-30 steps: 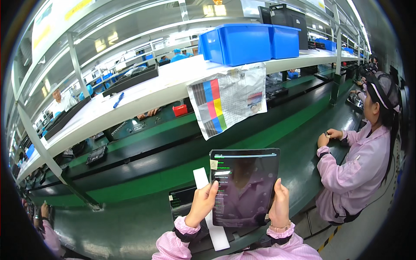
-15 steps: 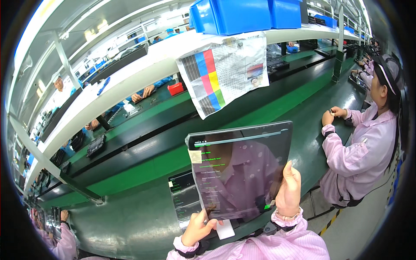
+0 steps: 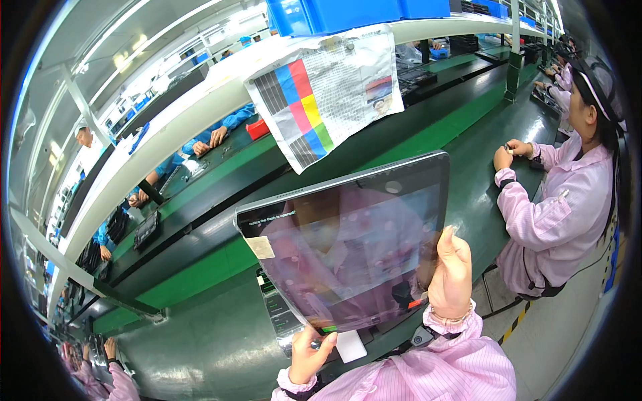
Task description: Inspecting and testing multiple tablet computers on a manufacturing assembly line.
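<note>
A large tablet [image 3: 341, 247] is tilted up in front of me, its glossy dark screen facing me and reflecting a pink striped garment. My right hand [image 3: 451, 274] grips its right edge, thumb up along the side and fingers hidden behind. At the lower left corner, my left hand [image 3: 311, 354] is closed on the tablet's bottom edge, close to a small green mark on the screen. A red mark glows near the lower right. Beige tape [image 3: 260, 247] sticks to the upper left of the screen. Partly covered behind it, a second tablet [image 3: 281, 311] lies on the bench.
Under the held tablet is a small white block [image 3: 351, 346] on the green bench [image 3: 194, 347]. A printed colour chart sheet [image 3: 328, 97] hangs from the white shelf, below blue bins [image 3: 348, 15]. A co-worker in pink [image 3: 555, 200] sits at my right; others work across the line.
The held tablet has come up and left, its top leaning more. Its screen went from a list of coloured text to a dark picture with a red mark. My view has shifted slightly.
</note>
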Demonstrator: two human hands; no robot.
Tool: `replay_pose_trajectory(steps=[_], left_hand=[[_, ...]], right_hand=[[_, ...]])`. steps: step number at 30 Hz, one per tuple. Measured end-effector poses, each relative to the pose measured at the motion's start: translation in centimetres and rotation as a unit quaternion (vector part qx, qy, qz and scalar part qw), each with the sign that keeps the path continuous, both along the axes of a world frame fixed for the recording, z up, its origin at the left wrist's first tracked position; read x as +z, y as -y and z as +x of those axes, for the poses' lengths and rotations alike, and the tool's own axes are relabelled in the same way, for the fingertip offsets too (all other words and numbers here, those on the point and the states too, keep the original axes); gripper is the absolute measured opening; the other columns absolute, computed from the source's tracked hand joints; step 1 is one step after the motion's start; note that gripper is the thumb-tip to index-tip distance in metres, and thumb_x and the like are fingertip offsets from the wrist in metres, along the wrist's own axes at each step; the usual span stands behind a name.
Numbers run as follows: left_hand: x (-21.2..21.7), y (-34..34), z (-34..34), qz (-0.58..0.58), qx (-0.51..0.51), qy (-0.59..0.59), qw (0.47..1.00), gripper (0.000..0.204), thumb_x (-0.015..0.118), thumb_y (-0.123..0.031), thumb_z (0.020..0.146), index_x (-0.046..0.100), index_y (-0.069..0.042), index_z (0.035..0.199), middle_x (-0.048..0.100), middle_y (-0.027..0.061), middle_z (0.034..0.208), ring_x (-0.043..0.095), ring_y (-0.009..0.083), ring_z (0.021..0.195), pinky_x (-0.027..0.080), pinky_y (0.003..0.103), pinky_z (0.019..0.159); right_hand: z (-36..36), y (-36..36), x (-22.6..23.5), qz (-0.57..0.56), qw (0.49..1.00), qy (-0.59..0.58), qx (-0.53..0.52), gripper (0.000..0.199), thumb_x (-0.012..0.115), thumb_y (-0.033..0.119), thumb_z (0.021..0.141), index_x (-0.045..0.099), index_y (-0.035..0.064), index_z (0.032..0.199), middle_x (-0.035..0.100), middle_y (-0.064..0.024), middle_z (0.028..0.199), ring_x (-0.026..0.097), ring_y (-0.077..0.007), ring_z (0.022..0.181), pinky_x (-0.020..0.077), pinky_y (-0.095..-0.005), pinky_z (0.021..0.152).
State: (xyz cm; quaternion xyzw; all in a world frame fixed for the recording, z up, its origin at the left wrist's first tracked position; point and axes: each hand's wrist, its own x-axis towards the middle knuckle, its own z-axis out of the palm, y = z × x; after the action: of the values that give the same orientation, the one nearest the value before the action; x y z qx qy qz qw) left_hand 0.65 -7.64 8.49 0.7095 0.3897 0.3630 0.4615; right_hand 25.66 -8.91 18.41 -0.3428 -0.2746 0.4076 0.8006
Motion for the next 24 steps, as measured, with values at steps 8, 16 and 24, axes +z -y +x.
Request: replay_pose_trajectory(steps=[8,16,24], left_hand=[[0.0,-0.4,0.5,0.111,0.023,-0.016,0.993,0.015,0.066,-0.008,0.081,0.058,0.001,0.091,0.062,0.0031,0.066,0.057,0.0098,0.051,0.044,0.022,0.05],[0.9,0.1,0.8,0.003,0.014,0.022,1.0,0.012,0.066,-0.007,0.083,0.057,0.0,0.086,0.062,0.0023,0.065,0.056,0.0074,0.049,0.042,0.02,0.046],[1.3,0.3,0.8,0.023,0.017,0.002,1.0,0.014,0.068,-0.008,0.082,0.057,0.0,0.086,0.062,0.0022,0.064,0.056,0.0075,0.049,0.042,0.021,0.046]], right_hand=[[-0.6,-0.4,1.0,0.001,1.0,0.014,-0.003,0.03,0.046,0.024,0.097,0.055,0.0013,0.079,0.055,-0.0009,0.08,0.047,-0.0083,0.075,0.0376,-0.0249,0.071],[0.1,-0.4,0.1,0.034,0.998,0.047,0.036,0.042,0.042,0.03,0.098,0.057,-0.0086,0.102,0.062,-0.0114,0.101,0.056,-0.0138,0.09,0.0436,-0.0261,0.08],[-0.3,-0.3,0.6,0.039,0.998,0.023,0.036,0.035,0.043,0.026,0.098,0.058,-0.0053,0.094,0.062,-0.0083,0.095,0.054,-0.0117,0.085,0.0415,-0.0256,0.078]])
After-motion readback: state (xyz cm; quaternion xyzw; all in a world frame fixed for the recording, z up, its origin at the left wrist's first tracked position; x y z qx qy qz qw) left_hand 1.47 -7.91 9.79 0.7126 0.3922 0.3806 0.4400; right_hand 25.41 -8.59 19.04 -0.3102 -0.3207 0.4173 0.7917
